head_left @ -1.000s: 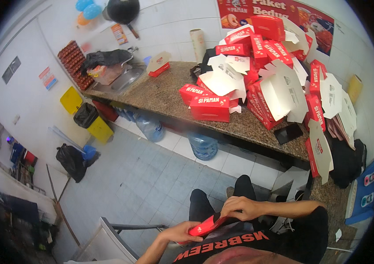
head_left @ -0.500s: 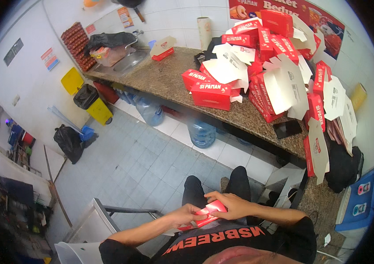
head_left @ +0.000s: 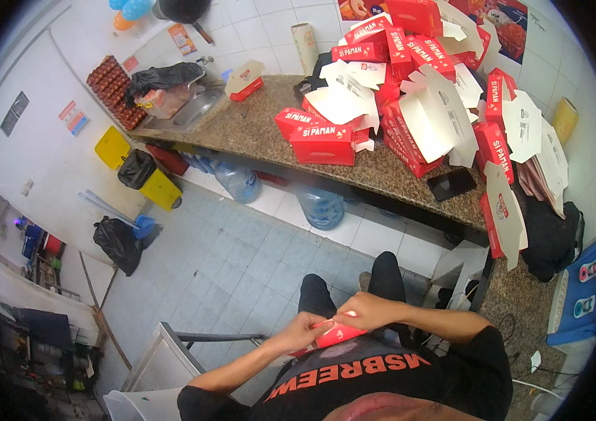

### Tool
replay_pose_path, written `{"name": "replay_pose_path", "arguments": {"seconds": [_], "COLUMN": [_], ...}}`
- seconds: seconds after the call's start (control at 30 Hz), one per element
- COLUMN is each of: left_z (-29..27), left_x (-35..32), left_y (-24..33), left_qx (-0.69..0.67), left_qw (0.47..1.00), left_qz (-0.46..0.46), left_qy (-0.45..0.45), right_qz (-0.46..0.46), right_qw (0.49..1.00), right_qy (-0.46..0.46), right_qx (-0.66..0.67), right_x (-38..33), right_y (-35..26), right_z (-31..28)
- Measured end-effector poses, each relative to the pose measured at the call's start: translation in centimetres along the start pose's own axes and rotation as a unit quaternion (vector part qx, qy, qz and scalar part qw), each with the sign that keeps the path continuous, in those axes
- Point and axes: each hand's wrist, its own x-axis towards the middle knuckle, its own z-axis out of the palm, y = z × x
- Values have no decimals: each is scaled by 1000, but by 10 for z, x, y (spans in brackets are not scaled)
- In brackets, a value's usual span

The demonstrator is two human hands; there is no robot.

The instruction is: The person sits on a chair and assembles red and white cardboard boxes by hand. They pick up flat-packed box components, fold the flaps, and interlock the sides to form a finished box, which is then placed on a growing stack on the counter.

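From the head camera, we hold a red cardboard box (head_left: 336, 335) against our lap, both hands working it. Our left hand (head_left: 303, 330) grips its left end; our right hand (head_left: 362, 317) pinches a flap on top. Many folded red boxes (head_left: 396, 84) already crowd the stone counter (head_left: 263, 133), so much looks done; this one seems half-folded.

A red carton (head_left: 336, 334) is held near; red-and-white boxes (head_left: 410, 91) are heaped on the speckled brown counter (head_left: 263, 133); pale grey floor tiles (head_left: 242, 259) are seen.
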Motion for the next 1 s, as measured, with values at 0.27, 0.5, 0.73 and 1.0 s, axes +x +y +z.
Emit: {"name": "replay_pose_path", "arguments": {"seconds": [0.27,0.5,0.73,1.0], "left_z": [11,-1,-38,-13], "left_x": [-39,24,19,23], "left_y": [96,38,18,16], "left_qx": [120,88,429,175], "left_qw": [842,798,680,848], "left_qz": [272,318,319,219], "left_qy": [450,504,501,450], "right_qz": [-64,-128,-61,-75], "right_qw": [916,933,913,932], "right_qy": [371,166,274,354], "right_qx": [136,293,297,12], "right_x": [22,62,56,76], "right_y": [-13,-35,-31,43], "right_z": [-25,-7,-40,37]}}
